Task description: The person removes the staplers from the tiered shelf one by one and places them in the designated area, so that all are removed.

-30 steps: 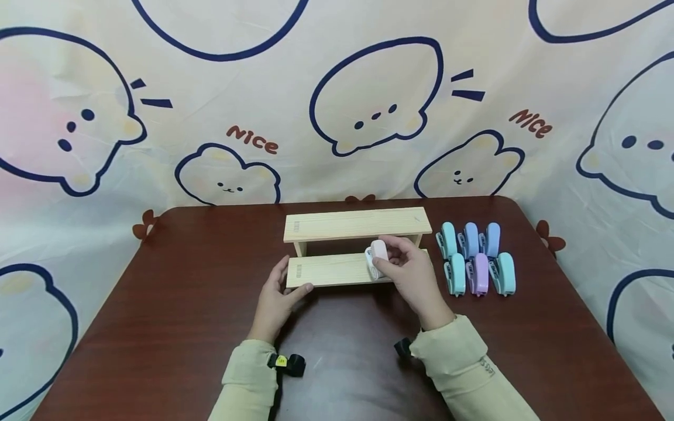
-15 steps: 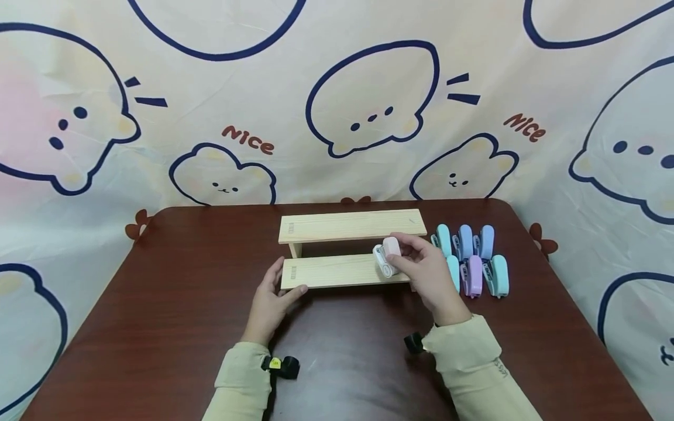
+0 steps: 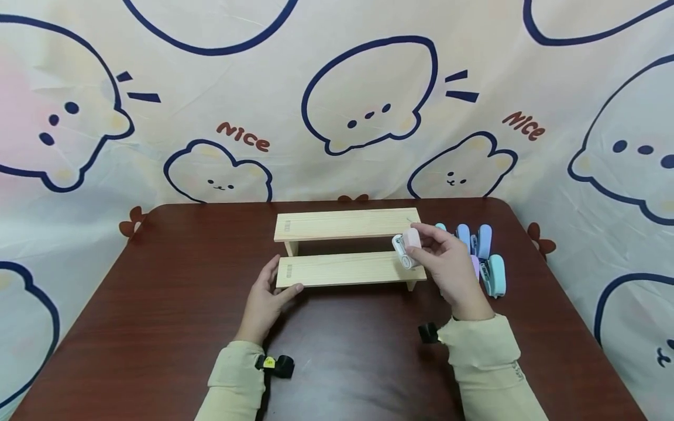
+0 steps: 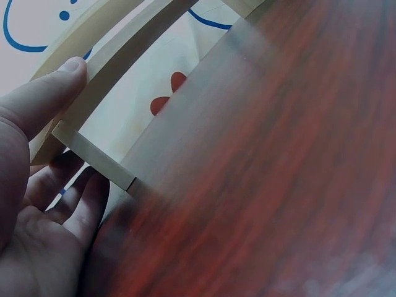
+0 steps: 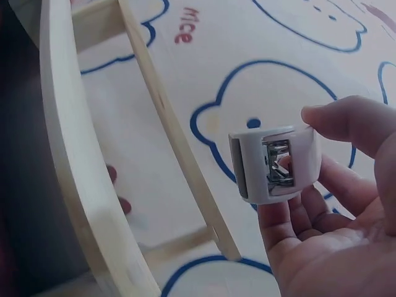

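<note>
A pale two-tier wooden stand [image 3: 347,270] has a lower board in front and a higher board behind. My left hand [image 3: 264,301] holds the lower board's left end. In the left wrist view, its thumb lies along the board's edge and its fingers reach around the end near a short leg. My right hand [image 3: 451,270] pinches a pink-and-white mini stapler [image 5: 275,164] between thumb and fingers. In the right wrist view the metal parts inside it show, and it is apart from the stand. In the head view it appears over the lower board's right end.
Several teal, blue and purple mini staplers [image 3: 497,275] stand in two rows right of the stand, partly hidden by my right hand. The dark wooden table [image 3: 158,310] reaches back to a printed curtain [image 3: 363,169].
My right hand has moved right with the pink-and-white mini stapler, from over the lower board to its right end. My left hand has kept its hold on the stand.
</note>
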Demonstrator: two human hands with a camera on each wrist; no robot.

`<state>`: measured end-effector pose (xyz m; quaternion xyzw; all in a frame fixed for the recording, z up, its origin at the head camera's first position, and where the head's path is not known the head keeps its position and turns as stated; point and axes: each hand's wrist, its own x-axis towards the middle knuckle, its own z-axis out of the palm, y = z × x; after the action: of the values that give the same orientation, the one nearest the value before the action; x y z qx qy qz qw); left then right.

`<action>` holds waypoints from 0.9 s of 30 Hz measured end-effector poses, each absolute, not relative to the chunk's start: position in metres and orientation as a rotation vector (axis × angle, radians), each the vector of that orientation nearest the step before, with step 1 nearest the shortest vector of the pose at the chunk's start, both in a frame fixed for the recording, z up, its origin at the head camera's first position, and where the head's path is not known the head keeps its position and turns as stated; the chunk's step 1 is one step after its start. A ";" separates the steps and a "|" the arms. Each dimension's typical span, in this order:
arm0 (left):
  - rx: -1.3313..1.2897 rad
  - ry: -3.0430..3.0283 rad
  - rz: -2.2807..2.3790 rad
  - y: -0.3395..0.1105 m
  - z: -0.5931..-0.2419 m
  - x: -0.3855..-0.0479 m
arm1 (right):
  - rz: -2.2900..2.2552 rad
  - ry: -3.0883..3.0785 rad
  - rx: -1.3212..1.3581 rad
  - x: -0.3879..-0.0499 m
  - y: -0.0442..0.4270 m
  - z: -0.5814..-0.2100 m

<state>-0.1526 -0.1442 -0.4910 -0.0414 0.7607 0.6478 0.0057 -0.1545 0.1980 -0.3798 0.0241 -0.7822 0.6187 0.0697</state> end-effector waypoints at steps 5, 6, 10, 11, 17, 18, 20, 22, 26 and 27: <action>-0.134 2.389 2.013 -0.145 -0.492 -0.151 | 1.805 -2.341 0.062 -0.155 0.213 -0.379; -0.130 2.393 2.011 -0.145 -0.491 -0.151 | 1.797 -2.333 0.058 -0.156 0.217 -0.379; -0.125 2.393 2.016 -0.145 -0.490 -0.151 | 1.776 -2.292 0.009 -0.154 0.229 -0.377; -0.129 2.388 2.020 -0.145 -0.490 -0.151 | 1.767 -2.287 -0.007 -0.154 0.232 -0.376; -0.136 2.379 2.018 -0.144 -0.488 -0.152 | 1.697 -2.304 -0.096 -0.152 0.245 -0.372; -0.136 2.382 2.012 -0.144 -0.489 -0.152 | 1.692 -2.305 -0.110 -0.151 0.247 -0.372; -0.137 2.386 2.009 -0.144 -0.489 -0.152 | 1.677 -2.309 -0.146 -0.151 0.252 -0.372; -0.135 2.393 2.006 -0.144 -0.490 -0.152 | 1.680 -2.300 -0.181 -0.152 0.256 -0.372; -0.130 2.406 1.998 -0.145 -0.491 -0.153 | 1.702 -2.293 -0.263 -0.152 0.266 -0.373; -0.131 2.406 1.999 -0.145 -0.491 -0.153 | 1.721 -2.281 -0.279 -0.152 0.269 -0.374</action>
<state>-0.1529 -0.1449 -0.4910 -0.0418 0.7684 0.6386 0.0054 -0.1522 0.2688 -0.3735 -0.0963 -0.7872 0.5940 0.1347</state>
